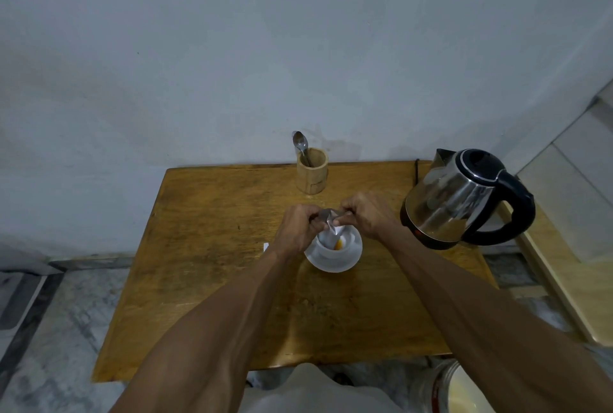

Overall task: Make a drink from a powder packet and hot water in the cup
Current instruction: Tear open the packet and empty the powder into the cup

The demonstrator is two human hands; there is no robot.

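Small silver powder packet (pixel 326 225) tipped over white cup (pixel 338 241), pinched by left hand (pixel 298 225) and right hand (pixel 366 213). Orange powder already in cup. Still left: water from shiny steel kettle (pixel 461 197) right of cup, stirring with metal spoon (pixel 300 143) behind cup.

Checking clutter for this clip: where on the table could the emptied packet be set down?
Bare wooden table lies left of the white cup on its saucer, and along the near edge. Crowded on the right, between the cup and the steel electric kettle, and behind near the wooden spoon holder.
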